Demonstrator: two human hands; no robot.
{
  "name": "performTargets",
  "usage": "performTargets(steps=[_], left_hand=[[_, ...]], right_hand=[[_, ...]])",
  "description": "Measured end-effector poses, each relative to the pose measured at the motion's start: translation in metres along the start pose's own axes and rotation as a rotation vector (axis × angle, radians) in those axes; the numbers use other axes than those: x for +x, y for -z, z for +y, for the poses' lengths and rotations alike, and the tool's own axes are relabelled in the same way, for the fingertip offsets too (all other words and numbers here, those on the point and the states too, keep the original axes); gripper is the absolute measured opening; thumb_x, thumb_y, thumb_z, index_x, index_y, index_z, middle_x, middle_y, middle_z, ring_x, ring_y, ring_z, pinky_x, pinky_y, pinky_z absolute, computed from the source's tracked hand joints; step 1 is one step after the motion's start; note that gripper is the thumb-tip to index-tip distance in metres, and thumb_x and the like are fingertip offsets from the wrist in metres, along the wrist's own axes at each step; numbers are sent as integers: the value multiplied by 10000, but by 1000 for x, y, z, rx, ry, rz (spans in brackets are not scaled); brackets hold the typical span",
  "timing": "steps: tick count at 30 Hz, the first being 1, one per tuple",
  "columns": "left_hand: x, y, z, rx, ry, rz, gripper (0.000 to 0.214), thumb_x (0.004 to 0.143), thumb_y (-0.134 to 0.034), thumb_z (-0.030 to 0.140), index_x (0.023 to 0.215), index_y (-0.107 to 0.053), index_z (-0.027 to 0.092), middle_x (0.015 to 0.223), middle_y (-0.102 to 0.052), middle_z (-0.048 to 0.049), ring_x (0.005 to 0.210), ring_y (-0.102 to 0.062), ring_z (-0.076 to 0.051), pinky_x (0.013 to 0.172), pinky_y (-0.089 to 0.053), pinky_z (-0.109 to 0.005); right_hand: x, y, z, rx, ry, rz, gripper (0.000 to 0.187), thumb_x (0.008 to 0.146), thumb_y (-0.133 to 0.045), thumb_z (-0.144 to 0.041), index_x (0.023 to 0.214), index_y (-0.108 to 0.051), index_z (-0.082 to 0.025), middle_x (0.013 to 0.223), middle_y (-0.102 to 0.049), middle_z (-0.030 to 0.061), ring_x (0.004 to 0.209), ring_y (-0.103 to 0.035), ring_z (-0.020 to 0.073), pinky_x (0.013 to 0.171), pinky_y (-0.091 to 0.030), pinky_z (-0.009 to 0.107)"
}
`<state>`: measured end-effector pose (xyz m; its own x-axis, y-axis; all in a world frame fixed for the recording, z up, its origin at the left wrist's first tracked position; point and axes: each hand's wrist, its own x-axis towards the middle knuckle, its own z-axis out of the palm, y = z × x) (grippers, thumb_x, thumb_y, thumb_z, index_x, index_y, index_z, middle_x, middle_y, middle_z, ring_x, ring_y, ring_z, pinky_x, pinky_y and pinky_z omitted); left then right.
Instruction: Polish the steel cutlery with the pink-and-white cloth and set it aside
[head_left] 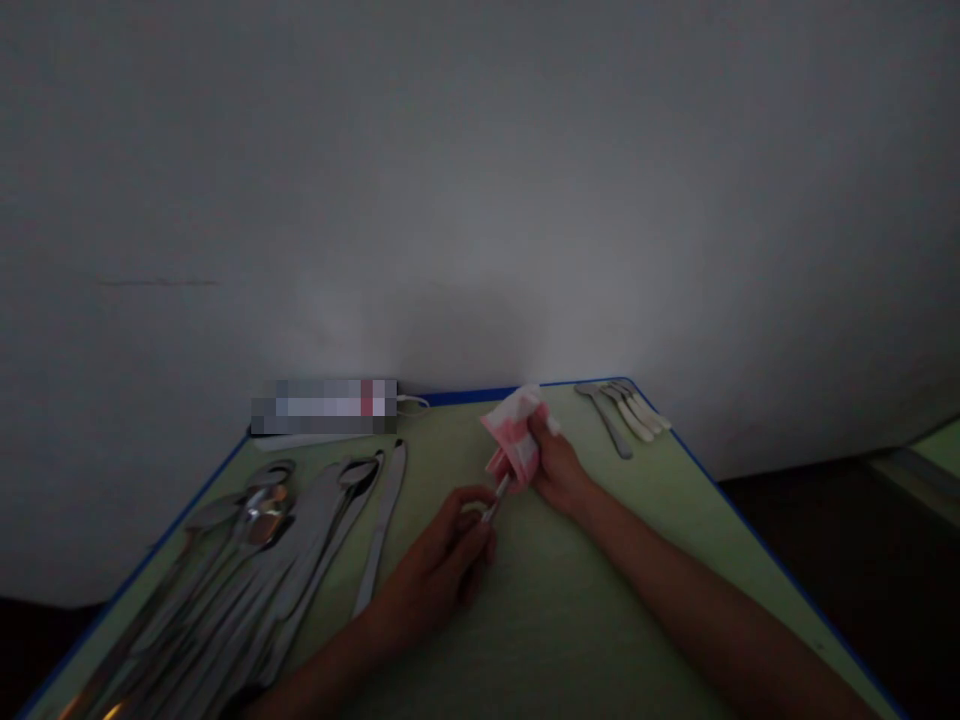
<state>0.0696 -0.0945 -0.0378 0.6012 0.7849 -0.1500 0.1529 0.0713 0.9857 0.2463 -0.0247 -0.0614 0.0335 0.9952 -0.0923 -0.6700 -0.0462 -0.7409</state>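
Observation:
Between the thumb and fingers of my left hand (454, 555) is the slim handle of a piece of cutlery (497, 499), tilted up and away. Its far end is hidden in a pink and white cloth (516, 432), so I cannot tell its kind. My right hand (559, 465) is closed on that cloth, which wraps around the cutlery. Both hands are above the middle of the table. A table knife (384, 530) lies to the left of my left hand.
A pile of metal cutlery, with several spoons (262, 512), covers the table's left side. Several pale-handled pieces (636, 412) and a metal piece (606, 422) lie at the far right. A blurred-out device (322, 408) with a white cable (412, 402) stands by the wall (465, 200).

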Motion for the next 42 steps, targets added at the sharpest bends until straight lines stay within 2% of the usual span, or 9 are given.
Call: performTargets(steps=[3,7,16,21,26,29,33,36,42], left_hand=[[0,0,-2,40,6,-35,226,898,-371,395,1040,-421,226,714,-476,53,470,-389,-53,423,-304,-163],[1,0,-3,127,-24,-15,216,908,-352,355,907,-490,190,725,-484,38,504,-388,-60,469,-333,-178],[2,0,-6,204,-20,33,241,895,-349,337,873,-529,178,567,-419,53,469,-386,-79,421,-294,-169],[3,2,-2,161,-17,156,230,893,-313,313,893,-504,184,514,-421,68,399,-363,-72,391,-276,-168],[7,9,1,121,-46,278,192,882,-327,298,874,-489,195,506,-422,77,401,-382,-72,405,-287,-166],[8,10,-1,135,-50,264,175,878,-338,284,863,-489,197,506,-428,77,404,-375,-74,413,-286,-169],[7,10,-4,200,-72,227,197,888,-342,297,859,-503,189,501,-428,69,443,-393,-87,444,-301,-179],[6,9,-5,245,-66,170,214,894,-335,287,854,-518,182,527,-440,59,481,-417,-93,471,-316,-184],[5,11,-8,363,-129,36,237,874,-340,231,788,-551,168,544,-421,56,498,-409,-92,490,-313,-192]], right_hand=[[-4,-1,-2,-38,-4,-26,324,617,-719,-382,781,-558,-154,620,-618,-9,507,-544,114,488,-457,234],[-6,-3,-3,-90,-10,-93,291,602,-730,-324,793,-582,-162,668,-637,-15,555,-555,106,560,-472,234],[-6,1,0,-262,-59,-175,275,612,-720,-289,833,-646,-143,738,-673,15,611,-588,118,620,-469,239],[-7,-2,0,-182,-42,-125,303,640,-705,-349,859,-639,-150,755,-672,10,628,-591,116,623,-471,226],[-1,-5,0,51,9,-18,341,685,-651,-452,865,-613,-165,808,-678,27,678,-604,140,645,-491,257],[4,-4,-1,157,15,50,314,724,-610,-459,866,-602,-179,845,-677,23,757,-614,144,727,-491,271],[6,-3,-5,267,51,1,319,769,-530,-482,906,-594,-201,870,-675,21,873,-606,168,816,-473,308],[3,-3,-8,303,28,-26,303,779,-503,-466,900,-593,-203,841,-673,17,840,-610,176,795,-484,330],[3,-5,-4,245,5,54,79,724,-596,-194,797,-598,-163,776,-667,2,737,-607,124,760,-490,255]])
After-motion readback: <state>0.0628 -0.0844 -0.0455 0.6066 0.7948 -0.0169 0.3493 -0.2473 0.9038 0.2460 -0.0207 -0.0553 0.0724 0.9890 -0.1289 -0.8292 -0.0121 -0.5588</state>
